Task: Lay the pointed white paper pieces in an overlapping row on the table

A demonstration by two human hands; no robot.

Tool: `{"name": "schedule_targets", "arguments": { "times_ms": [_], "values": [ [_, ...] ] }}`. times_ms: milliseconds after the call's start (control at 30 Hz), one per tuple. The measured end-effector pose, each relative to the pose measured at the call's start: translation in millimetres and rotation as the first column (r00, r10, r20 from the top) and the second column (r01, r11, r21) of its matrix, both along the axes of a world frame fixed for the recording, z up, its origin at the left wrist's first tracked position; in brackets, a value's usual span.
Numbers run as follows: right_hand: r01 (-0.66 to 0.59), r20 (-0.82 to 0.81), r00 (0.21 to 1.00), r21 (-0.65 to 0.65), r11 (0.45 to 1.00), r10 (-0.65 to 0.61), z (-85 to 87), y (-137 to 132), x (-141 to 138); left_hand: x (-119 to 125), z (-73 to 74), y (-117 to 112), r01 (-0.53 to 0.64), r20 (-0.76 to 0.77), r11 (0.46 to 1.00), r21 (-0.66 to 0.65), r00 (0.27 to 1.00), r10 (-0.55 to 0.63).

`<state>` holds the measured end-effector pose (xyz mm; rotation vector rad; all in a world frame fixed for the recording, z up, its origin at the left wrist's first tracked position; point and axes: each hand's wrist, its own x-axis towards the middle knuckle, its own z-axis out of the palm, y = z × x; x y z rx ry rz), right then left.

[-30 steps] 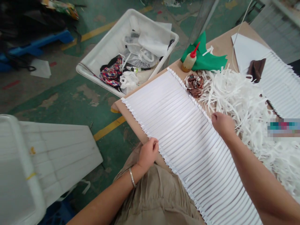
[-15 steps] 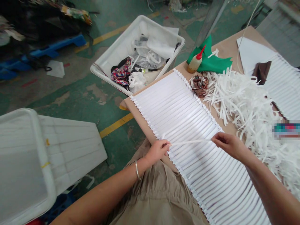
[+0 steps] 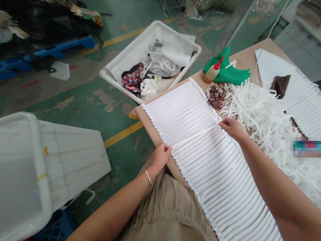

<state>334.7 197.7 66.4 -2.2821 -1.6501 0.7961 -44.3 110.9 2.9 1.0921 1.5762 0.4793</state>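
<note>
Paper strip (image 3: 194,135) lies stretched across the slatted white sheet (image 3: 220,174) on the table (image 3: 244,57). Left hand (image 3: 162,155) pinches it at the sheet's near edge, right hand (image 3: 230,128) pinches it at the far edge, right by the scrap pile (image 3: 265,124).

Worn green floor (image 3: 82,97) with yellow lines (image 3: 122,134); brown table (image 3: 247,58).

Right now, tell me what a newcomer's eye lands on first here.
A wide white mat of strips lies across the table, with the left hand and right hand each pinching an end of one strip. To its right lies a tangled heap of loose strips; behind it are a green cloth and a red-capped bottle.
</note>
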Motion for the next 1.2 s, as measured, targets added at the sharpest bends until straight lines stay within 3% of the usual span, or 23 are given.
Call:
{"name": "schedule_targets", "arguments": {
  "times_ms": [133,333,533,967,1200],
  "values": [
    [-0.012,0.038,0.999,0.068,0.998,0.010,-14.7,23.5,4.9,8.4,-1.2,2.8,-0.006,0.005,1.000,-0.015,1.000,0.006],
    [-0.016,0.122,0.992,0.037,0.999,0.012,-22.6,40.2,4.1,13.6,-7.8,4.3,-0.027,-0.094,1.000,0.005,0.995,0.027],
    [0.007,0.093,0.996,0.063,0.998,-0.013,-33.9,41.3,7.3,15.8,-18.9,4.4,-0.019,-0.148,0.998,0.060,0.989,0.027],
    [-0.039,0.151,0.988,0.105,0.994,0.023,-47.2,41.2,6.2,16.7,-20.6,6.3,0.069,-0.240,0.996,0.054,0.969,-0.054],
    [-0.093,0.241,0.967,0.035,0.995,0.082,-62.3,45.3,8.6,16.3,-22.3,7.8,0.090,-0.245,0.994,0.064,0.967,-0.072]
  ]
}}
